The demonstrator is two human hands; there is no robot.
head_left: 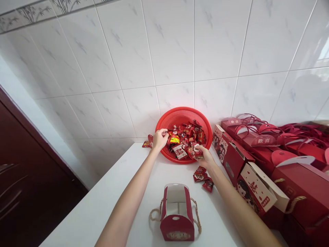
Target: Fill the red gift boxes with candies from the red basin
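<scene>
A round red plastic basket (183, 110) leans tilted toward me against the wall, filled with red wrapped candies (189, 130). At its left rim, my left hand (159, 139) is closed in a pinch, with a small dark bit of wrapper at the fingertips. My right hand (205, 156) reaches over the lower right rim, its thumb and fingers closed on a red-and-white wrapped candy (196, 149). In front of me stands a small dark red gift box (177, 226) with rope handles. Its top is open and its pale inside shows nothing in it.
Several loose candies (200, 174) lie below my right hand, and a few more packets (146, 144) are left of the basket. Red gift boxes (259, 147) crowd the right side. The white table (123, 171) meets the tiled wall (174, 51); a dark red door (25, 171) is at left.
</scene>
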